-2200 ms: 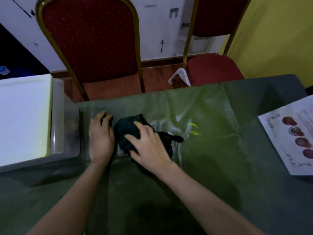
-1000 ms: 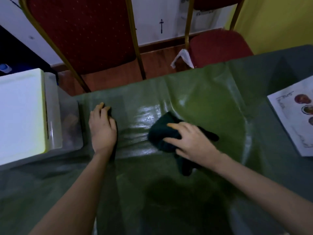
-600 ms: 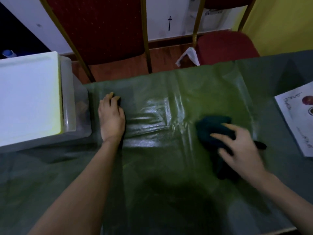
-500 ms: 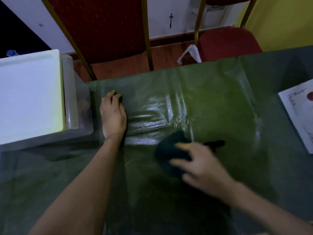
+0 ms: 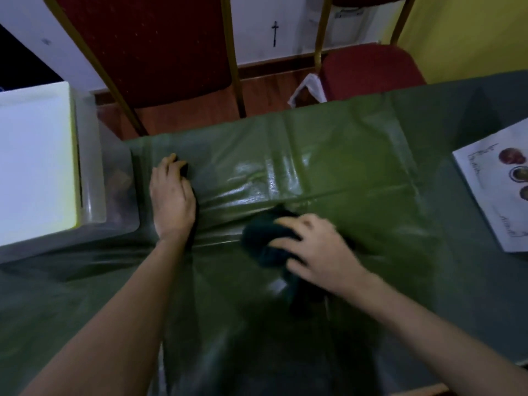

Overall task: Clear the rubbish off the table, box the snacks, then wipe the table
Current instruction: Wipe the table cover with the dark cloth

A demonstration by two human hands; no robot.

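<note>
A: Going near to far. What's closest?

B: Two bare forearms are coming in from the bottom edge over a shiny green table cover.

A: Right hand?

B: The right hand is lying on a dark bunched cloth near the middle of the table. Its fingers are spreading over the top and pressing down, not wrapping round it. It's a bit blurred.

A: Left?

B: The left hand is resting palm down on the cover, fingers straight and together, holding nothing. It's sitting just right of a clear plastic box.

A: Box contents?

B: It's showing something brownish through the wall, too dim to tell. A white lid is lying on top, leaving the right end uncovered.

A: Right side?

B: A printed sheet with round pictures is lying at the table's right edge.

A: Beyond the table?

B: Two red chairs with gold frames, one opposite and one further right, are standing on a wooden floor. A white scrap is hanging by the second chair.
</note>
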